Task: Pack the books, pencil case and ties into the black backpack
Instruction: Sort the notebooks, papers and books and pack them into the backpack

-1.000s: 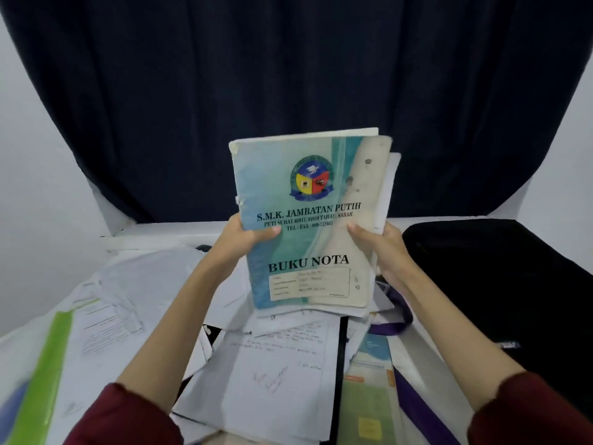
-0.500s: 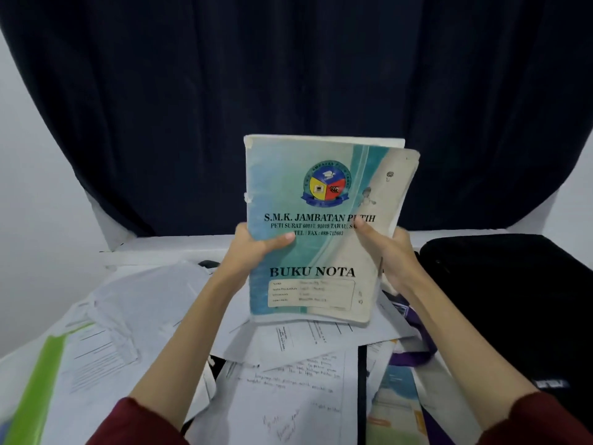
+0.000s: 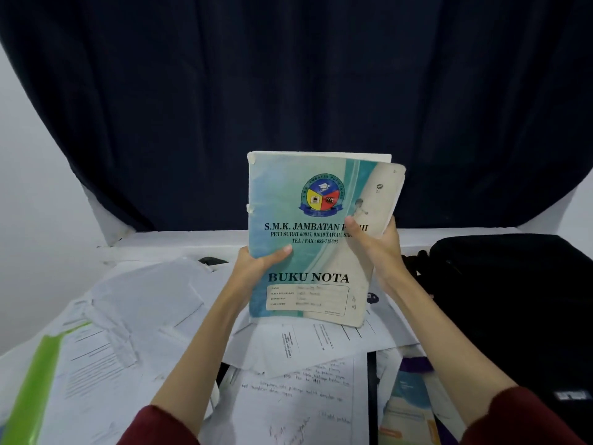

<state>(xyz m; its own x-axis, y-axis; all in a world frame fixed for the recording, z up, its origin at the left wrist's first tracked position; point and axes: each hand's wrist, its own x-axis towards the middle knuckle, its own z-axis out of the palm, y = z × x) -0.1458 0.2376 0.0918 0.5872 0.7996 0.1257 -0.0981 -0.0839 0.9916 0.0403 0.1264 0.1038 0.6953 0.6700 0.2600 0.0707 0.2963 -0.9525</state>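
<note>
I hold a stack of blue-and-cream notebooks (image 3: 308, 252), the front one marked "BUKU NOTA", upright above the table. My left hand (image 3: 253, 264) grips its left edge with the thumb across the cover. My right hand (image 3: 378, 242) grips the right edge, thumb on the front. The black backpack (image 3: 513, 300) lies flat at the right of the table, just beyond my right forearm. A purple tie (image 3: 414, 364) shows partly under papers near my right arm. Another book (image 3: 407, 403) lies low at the right. I cannot see a pencil case.
Loose white papers (image 3: 144, 300) and handwritten sheets (image 3: 301, 396) cover the table. A green folder (image 3: 38, 380) lies at the left edge. A dark blue curtain (image 3: 288, 91) hangs behind the table, with white wall at both sides.
The notebooks have shifted slightly to the right, toward the backpack. My right hand has slid higher up the right edge, and the view has tilted up.
</note>
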